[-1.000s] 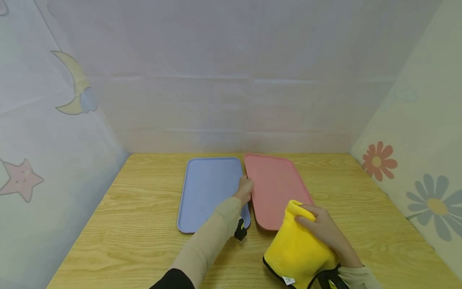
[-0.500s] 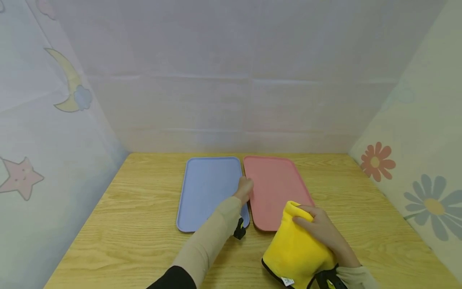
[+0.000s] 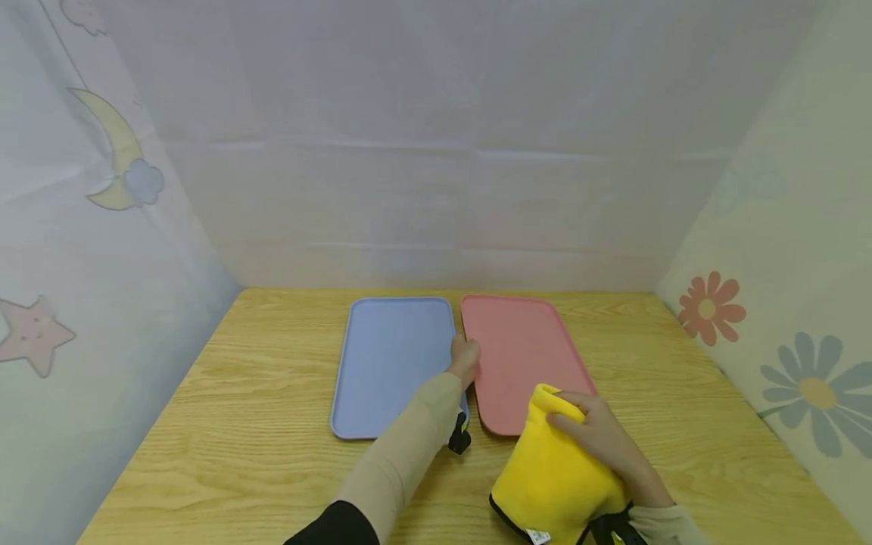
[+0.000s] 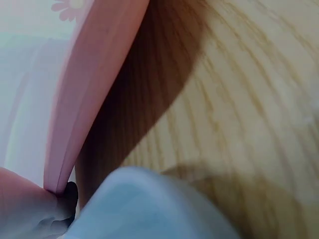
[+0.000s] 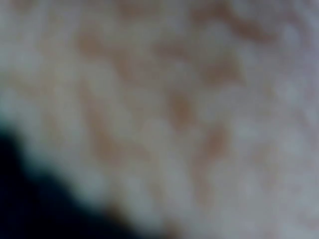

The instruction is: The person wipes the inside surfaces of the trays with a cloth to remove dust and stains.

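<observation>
In the head view my left hand [image 3: 466,359] reaches across the blue tray [image 3: 391,363] and grips the left edge of the pink tray [image 3: 521,348]. The left wrist view shows fingers [image 4: 25,204] pinching the rim of the pink tray [image 4: 94,94], whose edge stands raised over a shadow on the wood. My right hand [image 3: 602,439] holds a yellow cloth [image 3: 559,477] by its upper fold, thumb in front. The cloth has a black border and a white tag, and overlaps the pink tray's near right corner. Blurred, pale fabric fills the right wrist view.
Both trays lie side by side on a wooden table [image 3: 252,424], with a narrow gap between them. Pale sheets printed with a moon [image 3: 116,144], a star and flowers [image 3: 711,309] stand behind and at both sides.
The pink tray's far end has come down slightly. The yellow cloth and my right hand have shifted a little left and nearer. Both hands keep their hold.
</observation>
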`<state>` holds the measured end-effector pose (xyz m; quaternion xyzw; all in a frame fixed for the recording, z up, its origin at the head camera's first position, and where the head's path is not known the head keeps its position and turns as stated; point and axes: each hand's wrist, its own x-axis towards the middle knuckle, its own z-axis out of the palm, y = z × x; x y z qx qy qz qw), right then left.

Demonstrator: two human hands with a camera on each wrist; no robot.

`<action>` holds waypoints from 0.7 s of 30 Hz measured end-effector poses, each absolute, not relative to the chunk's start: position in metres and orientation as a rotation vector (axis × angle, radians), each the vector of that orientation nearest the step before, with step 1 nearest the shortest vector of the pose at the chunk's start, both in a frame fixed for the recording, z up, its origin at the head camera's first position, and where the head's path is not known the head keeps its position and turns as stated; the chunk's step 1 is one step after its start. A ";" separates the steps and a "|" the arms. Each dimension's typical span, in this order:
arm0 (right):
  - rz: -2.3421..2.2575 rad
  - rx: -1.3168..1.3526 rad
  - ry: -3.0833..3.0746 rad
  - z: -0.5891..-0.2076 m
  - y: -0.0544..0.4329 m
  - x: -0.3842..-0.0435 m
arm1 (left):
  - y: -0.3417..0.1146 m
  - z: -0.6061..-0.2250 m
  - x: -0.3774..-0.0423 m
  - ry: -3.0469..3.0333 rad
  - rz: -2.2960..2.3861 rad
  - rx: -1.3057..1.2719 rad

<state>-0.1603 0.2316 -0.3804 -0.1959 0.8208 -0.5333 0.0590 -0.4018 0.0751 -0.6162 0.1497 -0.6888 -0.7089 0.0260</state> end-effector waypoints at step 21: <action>-1.544 -0.475 2.500 -0.383 0.236 -0.157 | 0.073 -0.603 -0.396 -2.292 -2.034 0.354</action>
